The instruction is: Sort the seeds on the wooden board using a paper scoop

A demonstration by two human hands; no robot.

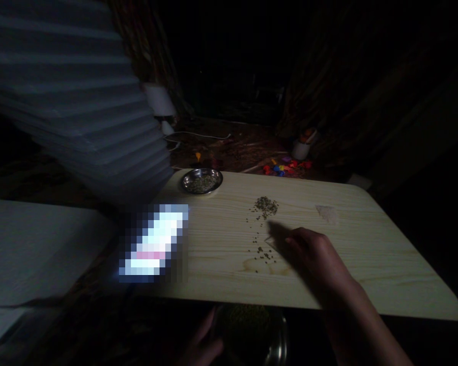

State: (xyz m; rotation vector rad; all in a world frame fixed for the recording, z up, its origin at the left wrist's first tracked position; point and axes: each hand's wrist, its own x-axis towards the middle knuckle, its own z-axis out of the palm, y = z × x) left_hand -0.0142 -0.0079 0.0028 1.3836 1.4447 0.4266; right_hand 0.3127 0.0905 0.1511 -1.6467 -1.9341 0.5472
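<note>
Seeds (266, 205) lay loose on the table (221, 269), near the right hand (320, 254) with bent fingers. The left hand (203, 346) was beside a bowl (283, 336) of greenish grains (250, 321). Whether they gripped anything, I could not tell. A dish (199, 173) contained pale grains (204, 183).

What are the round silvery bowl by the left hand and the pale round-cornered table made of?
The round silvery bowl looks like polished metal, maybe steel: its wall glints. The pale round-cornered table looks like smooth wood, or wood-patterned board: wavy grain shows.
</note>
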